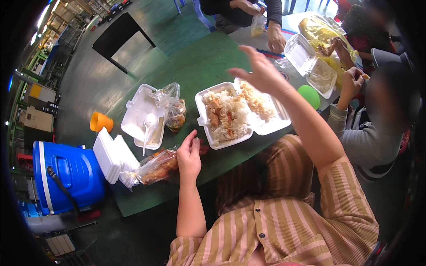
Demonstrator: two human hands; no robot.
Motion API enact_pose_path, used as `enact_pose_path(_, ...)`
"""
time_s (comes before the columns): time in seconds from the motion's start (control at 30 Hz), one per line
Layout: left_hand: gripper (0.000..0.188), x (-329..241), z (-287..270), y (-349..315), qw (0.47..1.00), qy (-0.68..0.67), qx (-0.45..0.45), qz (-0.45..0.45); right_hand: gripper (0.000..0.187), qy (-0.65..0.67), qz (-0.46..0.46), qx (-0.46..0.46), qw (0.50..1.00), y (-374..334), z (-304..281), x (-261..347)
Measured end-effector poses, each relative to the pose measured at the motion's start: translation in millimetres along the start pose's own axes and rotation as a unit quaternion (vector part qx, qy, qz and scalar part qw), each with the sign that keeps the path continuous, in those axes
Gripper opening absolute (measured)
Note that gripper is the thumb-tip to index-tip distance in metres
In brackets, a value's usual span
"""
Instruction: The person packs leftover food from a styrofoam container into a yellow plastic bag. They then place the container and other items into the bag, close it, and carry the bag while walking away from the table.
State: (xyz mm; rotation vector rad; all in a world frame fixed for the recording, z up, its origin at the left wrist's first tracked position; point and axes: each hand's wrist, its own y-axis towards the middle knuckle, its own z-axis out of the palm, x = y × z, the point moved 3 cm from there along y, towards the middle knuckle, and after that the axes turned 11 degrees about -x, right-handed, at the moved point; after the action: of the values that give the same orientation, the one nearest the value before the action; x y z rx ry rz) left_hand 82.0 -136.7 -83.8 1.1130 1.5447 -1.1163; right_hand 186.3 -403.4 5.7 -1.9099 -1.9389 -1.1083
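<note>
My right hand (262,73) is raised above the far side of an open white foam box (215,144), fingers spread and nothing in them. In both halves of that box lies white rice (230,113), with pieces of meat on the left portion. My left hand (189,155) rests at the table's near edge, fingers stretched out, holding nothing that I can see. Right beside it is a clear plastic bag of browned food (159,166); whether they touch I cannot tell. Another open foam box (133,116) holds a white plastic spoon (150,126), and a knotted bag of vegetables (175,113) leans on its right side.
An orange cup (101,121), closed white foam boxes (108,155) and a blue cooler (66,177) stand at the left. On the right are a green round object (309,96), a co-worker's foam box (326,80) and a yellow bag (317,33). Several people sit around the table (195,62).
</note>
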Motion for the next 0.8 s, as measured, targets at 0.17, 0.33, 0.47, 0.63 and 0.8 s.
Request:
enact_pose_path(0.17,0.029,14,19,23,0.993,-0.106,-0.010,-0.052,0.089,-0.115,0.212,0.111,0.964,-20,-11,-62)
enact_pose_path(0.33,0.024,0,21,22,0.991,-0.114,0.011,-0.063,0.082,-0.051,0.251,0.117,0.960,-15,-23,-58)
enact_pose_path(0.47,0.022,2,15,27,0.991,-0.111,0.021,-0.071,0.068,0.057,0.201,0.022,0.978,-2,-33,-74)
enact_pose_path(0.63,0.019,-3,14,30,0.988,-0.135,0.028,-0.074,0.064,0.180,0.354,0.046,0.917,-12,-35,-73)
enact_pose_path(0.8,0.016,-7,15,31,0.986,-0.143,0.022,-0.079,0.054,0.302,0.383,0.041,0.872,-18,-30,-69)
